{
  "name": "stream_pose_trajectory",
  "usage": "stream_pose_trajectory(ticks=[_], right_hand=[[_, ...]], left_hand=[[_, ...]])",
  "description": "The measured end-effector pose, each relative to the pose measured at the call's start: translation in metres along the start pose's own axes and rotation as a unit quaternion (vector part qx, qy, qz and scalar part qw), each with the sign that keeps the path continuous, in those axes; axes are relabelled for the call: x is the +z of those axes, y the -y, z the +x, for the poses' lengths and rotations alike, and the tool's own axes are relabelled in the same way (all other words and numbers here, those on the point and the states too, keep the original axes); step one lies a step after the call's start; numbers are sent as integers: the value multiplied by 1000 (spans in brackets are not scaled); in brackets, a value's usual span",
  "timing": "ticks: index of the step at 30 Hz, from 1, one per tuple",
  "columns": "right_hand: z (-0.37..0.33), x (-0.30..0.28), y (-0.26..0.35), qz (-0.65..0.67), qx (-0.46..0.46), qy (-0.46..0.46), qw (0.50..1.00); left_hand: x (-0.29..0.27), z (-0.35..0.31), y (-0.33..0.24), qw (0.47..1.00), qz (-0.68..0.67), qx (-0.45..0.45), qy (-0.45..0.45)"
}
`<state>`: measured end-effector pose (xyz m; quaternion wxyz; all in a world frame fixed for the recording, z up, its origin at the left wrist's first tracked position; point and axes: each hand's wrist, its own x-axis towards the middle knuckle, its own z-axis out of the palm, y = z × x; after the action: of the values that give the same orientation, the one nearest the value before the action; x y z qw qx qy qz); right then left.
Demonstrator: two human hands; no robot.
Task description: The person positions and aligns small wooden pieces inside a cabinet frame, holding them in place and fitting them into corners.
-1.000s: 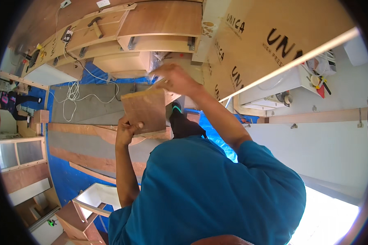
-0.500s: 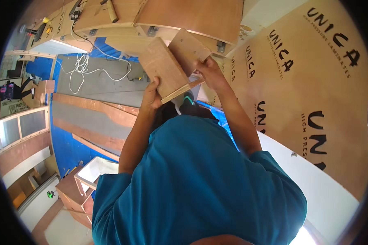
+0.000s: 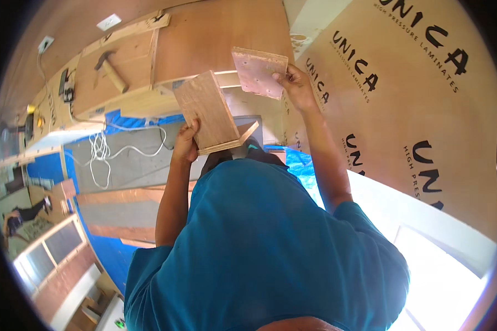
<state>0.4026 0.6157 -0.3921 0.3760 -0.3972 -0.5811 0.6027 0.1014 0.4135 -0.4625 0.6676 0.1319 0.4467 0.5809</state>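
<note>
The head-worn fisheye looks down from above, perhaps blurred rimward.

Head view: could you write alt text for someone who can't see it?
A person's left hand holds a brown wooden piece while the right hand holds a pinkish board, apart from it. Beyond, a hammer lies on a wooden cabinet. A white cable lies tangled at left.

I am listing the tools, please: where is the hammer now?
In the head view, the hammer lies at the upper left on wooden cabinetry, right of the black corded device and left of the board in the left hand.
</note>
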Motion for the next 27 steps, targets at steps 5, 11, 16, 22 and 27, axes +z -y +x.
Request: stream_pose_trajectory(ticks=[5,11,16,22,27], right_hand=[[-8,-10,-29,-64,-55,-135,987],[-60,-45,-42,14,1,-308,951],[-84,-94,-70,-290,126,-368,874],[-51,-84,-61,125,20,-415,901],[-34,-103,-85,130,49,-389,911]], left_hand=[[3,26,-31,998,59,22,26],[-37,44,-38,999,-7,-22,24],[-49,67,-47,995,-28,-94,0],[-43,106,-53,975,-141,-171,23],[-40,106,-48,974,-162,-156,10]])
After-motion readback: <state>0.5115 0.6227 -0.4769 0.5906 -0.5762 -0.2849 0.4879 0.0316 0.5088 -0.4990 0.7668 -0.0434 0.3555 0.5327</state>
